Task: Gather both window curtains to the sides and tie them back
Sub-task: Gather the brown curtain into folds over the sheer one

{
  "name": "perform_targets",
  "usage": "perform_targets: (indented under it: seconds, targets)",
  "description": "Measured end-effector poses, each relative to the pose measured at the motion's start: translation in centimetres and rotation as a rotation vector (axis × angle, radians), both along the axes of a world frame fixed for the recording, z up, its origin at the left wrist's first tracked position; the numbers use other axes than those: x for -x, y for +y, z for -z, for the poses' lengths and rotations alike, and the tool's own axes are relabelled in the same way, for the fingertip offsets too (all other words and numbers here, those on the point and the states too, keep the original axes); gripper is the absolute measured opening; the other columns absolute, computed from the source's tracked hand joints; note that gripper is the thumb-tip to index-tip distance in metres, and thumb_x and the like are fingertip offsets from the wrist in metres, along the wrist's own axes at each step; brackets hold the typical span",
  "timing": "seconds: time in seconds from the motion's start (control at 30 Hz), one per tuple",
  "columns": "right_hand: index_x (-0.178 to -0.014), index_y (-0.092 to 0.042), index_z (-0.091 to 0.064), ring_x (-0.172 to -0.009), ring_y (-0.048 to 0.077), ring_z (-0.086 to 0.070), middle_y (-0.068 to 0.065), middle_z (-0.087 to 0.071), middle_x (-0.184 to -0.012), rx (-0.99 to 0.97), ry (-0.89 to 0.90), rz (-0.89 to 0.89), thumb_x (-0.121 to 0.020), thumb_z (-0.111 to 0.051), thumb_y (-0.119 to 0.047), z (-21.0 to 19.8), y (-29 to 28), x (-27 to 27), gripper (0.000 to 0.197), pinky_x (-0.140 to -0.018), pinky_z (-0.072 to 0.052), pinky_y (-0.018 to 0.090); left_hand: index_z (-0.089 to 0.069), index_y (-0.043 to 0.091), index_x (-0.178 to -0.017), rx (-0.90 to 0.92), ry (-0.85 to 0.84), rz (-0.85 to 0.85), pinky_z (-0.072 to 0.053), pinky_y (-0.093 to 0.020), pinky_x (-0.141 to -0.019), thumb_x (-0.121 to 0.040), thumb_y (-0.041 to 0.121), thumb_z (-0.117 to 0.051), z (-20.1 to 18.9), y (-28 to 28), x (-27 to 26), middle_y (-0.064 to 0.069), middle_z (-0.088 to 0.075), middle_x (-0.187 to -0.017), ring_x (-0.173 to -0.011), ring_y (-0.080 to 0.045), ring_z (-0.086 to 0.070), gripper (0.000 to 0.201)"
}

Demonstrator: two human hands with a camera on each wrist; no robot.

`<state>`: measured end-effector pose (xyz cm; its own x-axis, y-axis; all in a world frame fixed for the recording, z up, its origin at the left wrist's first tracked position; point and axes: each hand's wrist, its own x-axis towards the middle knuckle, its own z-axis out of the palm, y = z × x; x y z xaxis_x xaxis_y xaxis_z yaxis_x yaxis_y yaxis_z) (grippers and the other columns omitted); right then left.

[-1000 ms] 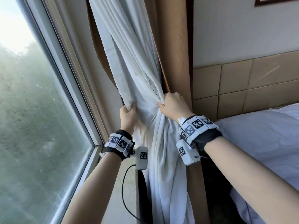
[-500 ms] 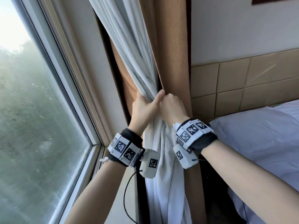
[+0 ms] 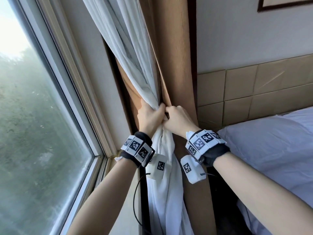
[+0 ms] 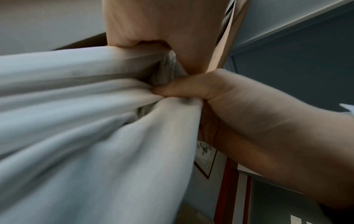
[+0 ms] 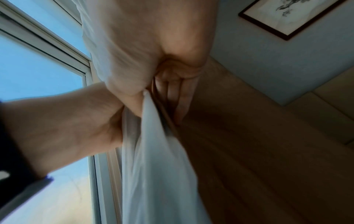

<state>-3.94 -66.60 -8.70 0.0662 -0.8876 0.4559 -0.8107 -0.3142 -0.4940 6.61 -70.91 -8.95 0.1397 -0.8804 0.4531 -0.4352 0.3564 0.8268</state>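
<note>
White sheer: the sheer curtain (image 3: 140,77) was bunched into one narrow rope at the right edge of the window (image 3: 42,133), just beside the tan drape (image 3: 176,65).
Change: a second earlier the cloth fanned wide between two parted hands; half a second earlier the hands had nearly met; at this moment they touched at the cinch.
Left hand: the left hand (image 3: 149,117) was wrapped round the gathered sheer from the window side, fingers curled tight on it.
Right hand: the right hand (image 3: 177,121) was fisted on the same bunch, its fingers also caught in a fold of the tan drape.
Meaning: gathering on this side looked finished; tying probably came next, though no tie-back showed in any view.
Other curtain: not in view, so its state could not be told.
Edges: the window frame (image 3: 81,102) ran close on the left, the padded wall panel (image 3: 254,92) on the right.
Room: the bed (image 3: 271,141) crowded the near right; open room lay mostly below the hands, along the hanging cloth.
</note>
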Motion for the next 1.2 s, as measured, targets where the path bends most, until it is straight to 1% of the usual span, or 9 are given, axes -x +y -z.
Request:
perform_targets:
  seconds: [0.1, 0.23, 0.37, 0.47, 0.57, 0.7, 0.83, 0.97, 1.2]
  targets:
    - [-0.083, -0.016, -0.062, -0.065, 0.021, -0.057, -0.003, -0.058, -0.061, -0.027, -0.126, -0.081, -0.08, -0.056, -0.025, 0.4, -0.2, 0.5, 0.011, -0.062, -0.042, 0.029, -0.05, 0.016, -0.115, -0.001, -0.006, -0.049, -0.046, -0.029, -0.08, -0.078, 0.034, -0.06, -0.2, -0.9, -0.1, -0.004, -0.066, -0.1, -0.095, -0.025, -0.061, 0.042]
    - [-0.13, -0.038, -0.058, -0.062, 0.002, -0.05, -0.015, -0.05, -0.052, -0.174, -0.358, -0.21, -0.083, -0.051, -0.026, 1.2, -0.7, 1.8, 0.049, -0.082, -0.051, 0.026, -0.045, 0.012, -0.125, 0.087, -0.011, -0.005, -0.044, -0.024, -0.079, -0.084, 0.024, -0.059, 0.2, -1.2, -0.7, -0.004, -0.065, -0.108, -0.104, -0.026, -0.061, 0.044]
    - [-0.133, -0.03, -0.057, -0.041, -0.002, -0.042, -0.021, -0.037, -0.037, -0.037, -0.415, -0.177, -0.092, -0.054, -0.01, 2.0, -0.8, 2.9, 0.046, -0.053, -0.033, 0.006, -0.019, 0.01, -0.143, 0.22, 0.046, 0.041, -0.04, -0.015, -0.07, -0.089, 0.006, -0.056, 0.9, 0.6, -1.4, 0.009, -0.058, -0.093, -0.08, -0.015, -0.06, 0.066]
    - [-0.135, -0.032, -0.055, -0.059, -0.004, -0.06, -0.036, -0.058, -0.07, 0.093, -0.361, -0.118, -0.091, -0.052, 0.001, 3.3, -0.3, 3.3, 0.056, -0.063, -0.04, -0.001, 0.004, 0.025, -0.153, 0.365, -0.07, 0.065, -0.04, -0.019, -0.067, -0.089, 0.003, -0.053, 1.8, 1.2, -2.5, -0.001, -0.058, -0.085, -0.067, -0.016, -0.055, 0.088]
    - [-0.137, -0.05, -0.045, -0.082, 0.019, -0.07, -0.007, -0.064, -0.127, 0.158, -0.291, -0.088, -0.092, -0.048, -0.002, 4.9, -1.1, 3.7, 0.066, -0.085, -0.056, 0.028, -0.016, 0.037, -0.151, 0.51, -0.306, 0.128, -0.043, -0.021, -0.074, -0.086, -0.007, -0.046, 2.5, 0.6, -3.9, -0.014, -0.063, -0.091, -0.075, -0.02, -0.056, 0.084]
    - [-0.139, -0.056, -0.035, -0.075, 0.018, -0.067, 0.009, -0.068, -0.12, 0.258, -0.262, 0.037, -0.088, -0.044, 0.004, 5.3, -1.5, 4.6, 0.079, -0.083, -0.056, 0.032, -0.061, 0.027, -0.127, 0.424, -0.336, 0.165, -0.039, -0.024, -0.107, -0.072, -0.01, -0.034, 2.4, -0.3, -5.1, -0.016, -0.063, -0.12, -0.118, -0.027, -0.057, 0.072]
    - [-0.142, -0.052, -0.035, -0.075, 0.02, -0.066, 0.007, -0.066, -0.124, 0.235, -0.285, 0.092, -0.082, -0.042, 0.011, 5.0, -1.3, 5.6, 0.088, -0.086, -0.052, 0.023, -0.071, 0.017, -0.114, 0.31, -0.21, 0.118, -0.039, -0.014, -0.1, -0.067, -0.012, -0.037, 1.4, -0.1, -5.4, -0.002, -0.069, -0.111, -0.115, -0.016, -0.059, 0.065]
    - [-0.146, -0.054, -0.02, -0.064, 0.023, -0.059, 0.002, -0.062, -0.08, 0.14, -0.156, -0.002, -0.082, -0.044, 0.01, 4.9, -0.7, 4.1, 0.094, -0.071, -0.054, 0.039, -0.075, 0.021, -0.096, 0.234, -0.061, 0.092, -0.051, -0.026, -0.075, -0.067, 0.007, -0.043, 0.9, 0.1, -5.1, 0.011, -0.064, -0.074, -0.077, -0.008, -0.06, 0.046]
    - [-0.142, -0.061, 0.008, -0.057, 0.016, -0.052, 0.013, -0.065, -0.088, 0.17, -0.217, -0.096, -0.086, -0.043, 0.009, 5.6, 1.0, 3.1, 0.104, -0.066, -0.046, 0.028, -0.062, 0.02, -0.105, 0.264, -0.226, -0.005, -0.042, -0.026, -0.08, -0.066, 0.001, -0.065, 2.0, -1.0, -4.1, 0.0, -0.063, -0.095, -0.088, -0.018, -0.057, 0.043]
